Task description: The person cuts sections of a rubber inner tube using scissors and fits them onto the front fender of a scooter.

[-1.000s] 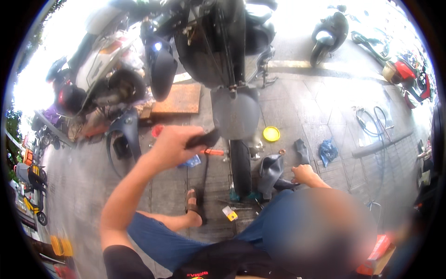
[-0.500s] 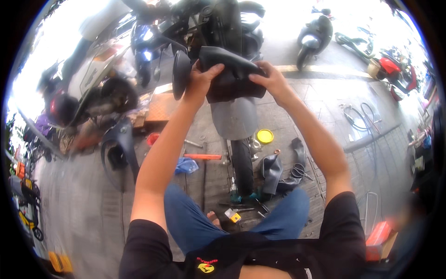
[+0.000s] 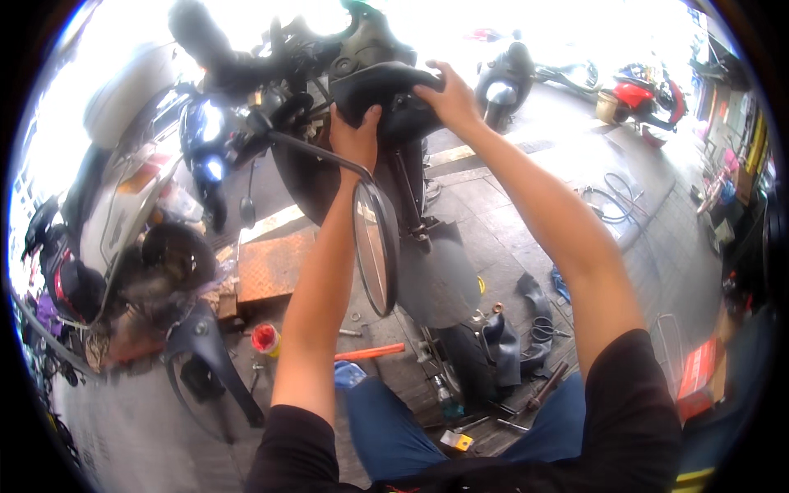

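Both hands are raised to a black plastic panel [image 3: 378, 82] at the upper front of a dark scooter. My left hand [image 3: 353, 135] grips its lower left side, thumb up; my right hand [image 3: 448, 99] grips its right end. A round mirror on a long stem [image 3: 374, 246] stands across my left wrist. Below are the scooter's front fork [image 3: 408, 193] and grey mudguard [image 3: 440, 275], with the front wheel under them.
A white scooter [image 3: 123, 238] stands left, a red one [image 3: 637, 99] far right. An orange board [image 3: 267, 267], an open red tub [image 3: 265, 337], an orange bar [image 3: 370, 351], a dark fairing piece [image 3: 197, 345], tools, a hose [image 3: 616, 197] and a red box [image 3: 697, 370] lie around.
Both hands have risen with the black panel to the scooter's upper front; the right hand came up from low right to join it. The view has tilted upward, bringing more handlebar into sight.
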`<move>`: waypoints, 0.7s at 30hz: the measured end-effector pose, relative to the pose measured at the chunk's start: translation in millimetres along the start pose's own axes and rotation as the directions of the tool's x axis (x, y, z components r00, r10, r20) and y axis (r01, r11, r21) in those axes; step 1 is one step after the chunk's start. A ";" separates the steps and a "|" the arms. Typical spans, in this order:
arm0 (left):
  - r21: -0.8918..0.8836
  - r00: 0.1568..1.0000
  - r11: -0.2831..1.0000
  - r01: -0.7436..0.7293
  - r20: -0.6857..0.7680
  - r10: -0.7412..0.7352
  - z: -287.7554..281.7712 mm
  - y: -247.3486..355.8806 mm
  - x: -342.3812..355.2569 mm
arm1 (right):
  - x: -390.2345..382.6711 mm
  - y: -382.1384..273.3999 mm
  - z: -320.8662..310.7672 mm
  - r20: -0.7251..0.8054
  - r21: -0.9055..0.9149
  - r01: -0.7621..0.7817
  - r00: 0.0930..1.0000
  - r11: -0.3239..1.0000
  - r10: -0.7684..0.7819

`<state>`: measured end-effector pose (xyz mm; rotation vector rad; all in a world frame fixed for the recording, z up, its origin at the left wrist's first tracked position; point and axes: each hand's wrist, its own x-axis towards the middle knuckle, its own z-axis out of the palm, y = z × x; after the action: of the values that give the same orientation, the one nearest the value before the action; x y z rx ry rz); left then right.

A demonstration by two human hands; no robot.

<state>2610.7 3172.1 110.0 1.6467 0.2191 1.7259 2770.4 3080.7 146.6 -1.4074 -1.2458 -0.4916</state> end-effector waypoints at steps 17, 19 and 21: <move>-0.225 0.978 0.958 0.180 0.142 -0.150 5.3 -31.3 17.2 | 13.1 37.3 -35.4 0.316 -0.513 0.044 0.938 0.857 0.141; -0.353 0.970 0.904 0.241 0.064 -0.234 14.2 -35.2 27.8 | 12.9 41.7 -29.0 0.285 -0.288 -0.053 0.948 0.956 0.139; -0.415 0.952 0.863 0.289 0.028 -0.305 22.1 -37.6 31.4 | 17.8 54.8 -24.8 0.256 -0.032 -0.168 0.951 0.985 0.170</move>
<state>2648.0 3210.2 116.8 1.1979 0.1064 1.4476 2832.9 3076.3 143.7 -1.6086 -1.3141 -0.1998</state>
